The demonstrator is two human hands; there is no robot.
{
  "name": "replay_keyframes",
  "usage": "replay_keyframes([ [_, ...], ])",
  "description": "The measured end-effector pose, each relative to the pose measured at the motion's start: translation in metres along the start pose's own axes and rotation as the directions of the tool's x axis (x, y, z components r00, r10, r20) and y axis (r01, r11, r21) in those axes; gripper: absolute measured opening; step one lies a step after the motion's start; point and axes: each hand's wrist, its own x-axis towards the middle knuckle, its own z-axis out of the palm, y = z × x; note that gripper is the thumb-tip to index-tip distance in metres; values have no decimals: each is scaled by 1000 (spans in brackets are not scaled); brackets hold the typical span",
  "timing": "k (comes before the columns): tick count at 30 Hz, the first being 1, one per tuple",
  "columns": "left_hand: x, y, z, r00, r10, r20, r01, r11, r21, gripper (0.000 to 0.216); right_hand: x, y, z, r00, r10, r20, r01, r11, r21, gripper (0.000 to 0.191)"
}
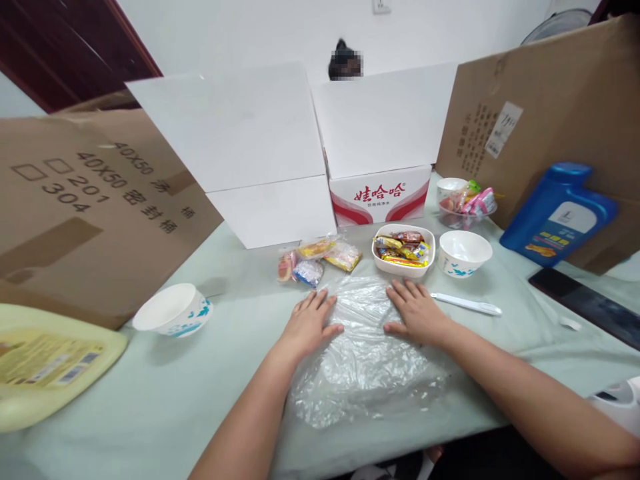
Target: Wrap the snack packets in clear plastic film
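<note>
A clear plastic bag [370,373] lies flat and wrinkled on the pale green tablecloth in front of me. My left hand [310,323] rests palm down on its left edge, fingers spread. On the bag's right side my right hand [413,310] also lies flat with its fingers apart. Beyond the left fingertips sit several wrapped snacks [320,259]. A white square dish [404,269] stands just past the right hand, full of wrapped candies [404,248]. Near the right wrist lies a white folded-looking knife or slim handle [467,304], its exact kind unclear.
White paper bowls stand at left [173,313] and right [465,255]. A clear bowl of snacks [467,210] is behind. Cardboard boxes [270,130] wall the back. A blue bottle [560,217], phone [590,303] and yellow bottle [55,367] flank the sides. A person's head [343,63] shows behind.
</note>
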Motion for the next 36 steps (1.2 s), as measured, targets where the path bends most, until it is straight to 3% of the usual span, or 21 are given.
replay_keyframes([
  [2, -4, -1, -9, 994, 8, -107, -14, 999, -53, 55, -5, 1, -13, 999, 17, -36, -15, 998, 56, 66],
  [4, -13, 4, -23, 975, 53, -217, -85, 987, -138, 37, -15, -3, -34, 995, -60, -76, 74, 979, 193, 53],
  [5, -18, 8, -30, 974, 99, -204, -140, 970, -200, 28, -22, -8, -46, 990, -127, -56, 137, 951, 276, 48],
  [7, -30, 18, -41, 954, 299, 36, -264, 887, -380, 28, -33, -22, -63, 943, -316, 105, 243, 869, 430, 40],
  [8, -35, 23, -44, 883, 425, 197, -302, 838, -454, 29, -38, -29, -67, 887, -418, 197, 284, 829, 481, 38],
  [10, -41, 30, -44, 759, 529, 380, -335, 818, -468, 33, -43, -40, -68, 777, -531, 338, 331, 801, 499, 40],
  [11, -42, 32, -42, 757, 511, 407, -350, 843, -408, 39, -44, -43, -65, 756, -539, 370, 348, 811, 470, 44],
  [12, -42, 33, -39, 789, 469, 396, -358, 875, -325, 44, -43, -44, -61, 764, -523, 378, 360, 831, 423, 49],
  [14, -39, 32, -35, 853, 403, 333, -356, 914, -195, 53, -40, -42, -53, 809, -475, 345, 370, 869, 328, 58],
  [18, -34, 28, -30, 880, 371, 295, -351, 929, -120, 55, -34, -32, -50, 865, -424, 270, 371, 901, 226, 62],
  [23, -37, 31, -32, 912, 297, 283, -293, 954, -58, 10, -35, -25, -62, 846, -446, 291, 367, 884, 289, 5],
  [26, -43, 31, -43, 892, 347, 291, -314, 937, -154, 15, -41, -19, -71, 842, -436, 319, 321, 879, 354, 18],
  [28, -48, 30, -51, 842, 414, 346, -321, 900, -295, 17, -48, -15, -78, 814, -442, 376, 279, 867, 414, 18],
  [32, -51, 28, -60, 741, 474, 476, -152, 808, -569, 15, -54, -7, -91, 719, -512, 469, 197, 799, 569, 20],
  [34, -47, 26, -58, 743, 461, 485, -34, 750, -660, 10, -50, -2, -93, 719, -515, 467, 139, 765, 629, 20],
  [36, -39, 22, -53, 795, 428, 430, 45, 666, -745, 8, -43, 4, -91, 749, -489, 447, 66, 726, 684, 19],
])
